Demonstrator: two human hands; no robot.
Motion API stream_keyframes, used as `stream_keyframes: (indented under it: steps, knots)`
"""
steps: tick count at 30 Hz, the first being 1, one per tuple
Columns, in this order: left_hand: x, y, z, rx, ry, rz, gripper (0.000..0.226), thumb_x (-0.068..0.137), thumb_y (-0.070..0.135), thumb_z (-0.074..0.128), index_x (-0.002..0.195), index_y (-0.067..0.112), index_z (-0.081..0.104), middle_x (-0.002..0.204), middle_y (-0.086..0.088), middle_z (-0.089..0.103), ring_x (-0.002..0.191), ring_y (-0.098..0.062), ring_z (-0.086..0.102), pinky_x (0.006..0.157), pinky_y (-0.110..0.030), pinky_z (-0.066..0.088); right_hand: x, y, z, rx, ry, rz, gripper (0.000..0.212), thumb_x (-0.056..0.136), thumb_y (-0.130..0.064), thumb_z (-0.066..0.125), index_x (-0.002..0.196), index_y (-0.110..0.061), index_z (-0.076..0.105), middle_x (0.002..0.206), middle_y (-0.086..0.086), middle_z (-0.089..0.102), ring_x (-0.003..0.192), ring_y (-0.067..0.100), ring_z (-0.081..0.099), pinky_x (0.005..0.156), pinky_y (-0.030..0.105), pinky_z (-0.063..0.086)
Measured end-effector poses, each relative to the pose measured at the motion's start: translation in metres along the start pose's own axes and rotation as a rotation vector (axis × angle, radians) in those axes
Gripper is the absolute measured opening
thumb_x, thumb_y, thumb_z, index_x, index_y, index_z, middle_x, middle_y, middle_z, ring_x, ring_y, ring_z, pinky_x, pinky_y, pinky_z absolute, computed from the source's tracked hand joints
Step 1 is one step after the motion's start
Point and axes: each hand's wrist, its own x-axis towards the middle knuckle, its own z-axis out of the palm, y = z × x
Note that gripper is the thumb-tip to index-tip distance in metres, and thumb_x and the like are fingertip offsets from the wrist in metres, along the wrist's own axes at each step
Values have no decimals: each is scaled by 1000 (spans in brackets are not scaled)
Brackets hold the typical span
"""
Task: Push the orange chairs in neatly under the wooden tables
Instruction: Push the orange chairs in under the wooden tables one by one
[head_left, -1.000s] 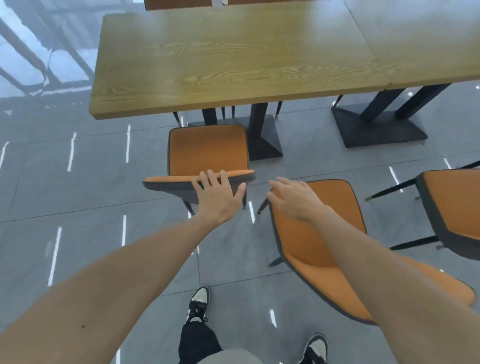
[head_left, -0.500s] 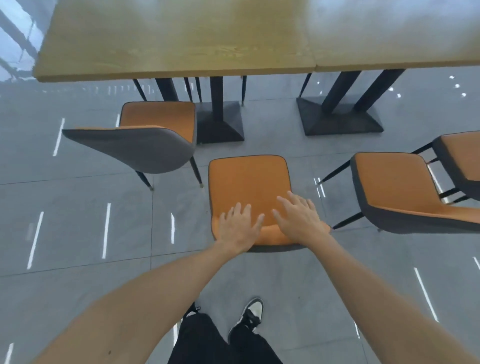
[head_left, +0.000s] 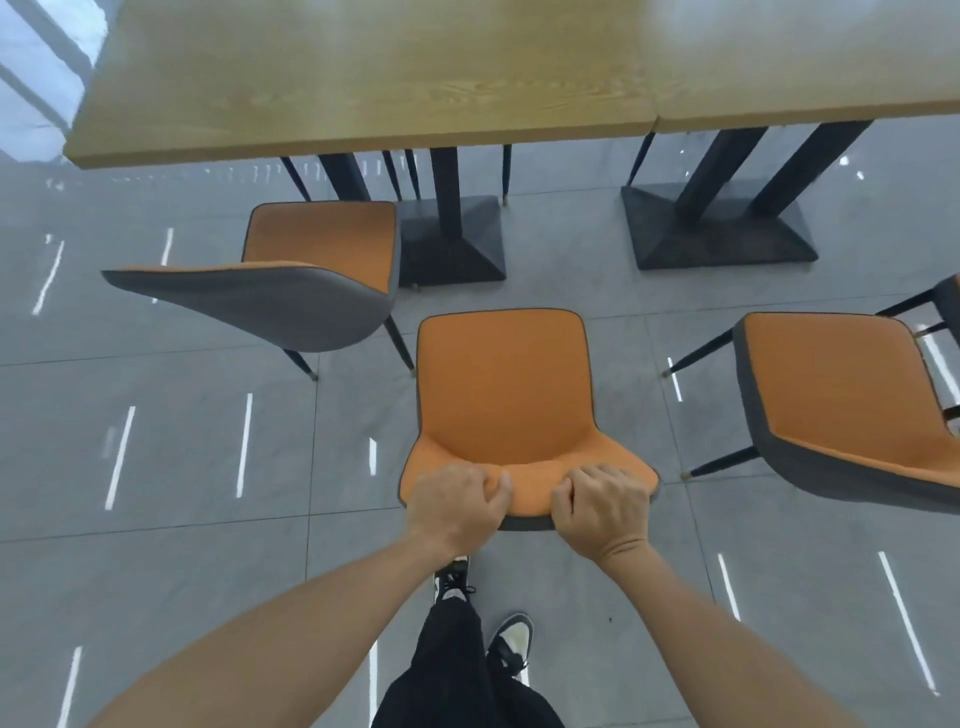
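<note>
An orange chair (head_left: 501, 389) with a grey shell stands right in front of me, its seat facing the wooden table (head_left: 363, 78). My left hand (head_left: 457, 501) and my right hand (head_left: 600, 512) both grip the top edge of its backrest, fingers curled over the rim. Its seat front lies short of the table edge. To the left, a second orange chair (head_left: 322, 244) stands closer to the table, turned slightly. A third orange chair (head_left: 841, 395) is on the right, away from the adjoining wooden table (head_left: 810, 57).
Two black pedestal bases (head_left: 457, 239) (head_left: 717, 228) stand under the tables. Thin dark legs of chairs on the far side show beneath the tabletop. The floor is glossy grey tile (head_left: 156, 467). My feet in black-and-white shoes (head_left: 511, 639) are just behind the chair.
My hands went from lying flat on the middle chair's backrest to gripping its top edge. The view has moved in so this chair is centred before the table.
</note>
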Motion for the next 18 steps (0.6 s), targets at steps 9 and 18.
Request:
stream_keyframes:
  steps: [9,18]
  knots:
    - [123,-28,-46,8,91,12,73,92,62,18,62,15,65,53,1,59,54,-15,54,47,-28,27,131,-3,23,17,3,31,39,78,-26,38,41,-13,41,40,-1,42,37,21,34,47,21,15]
    - [246,-47,-90,-41,130,-33,71,92,62,23,53,17,62,48,4,54,49,-14,50,51,-29,34,269,5,47,-32,-56,34,43,81,-31,33,46,-14,52,47,-2,48,46,21,43,45,25,21]
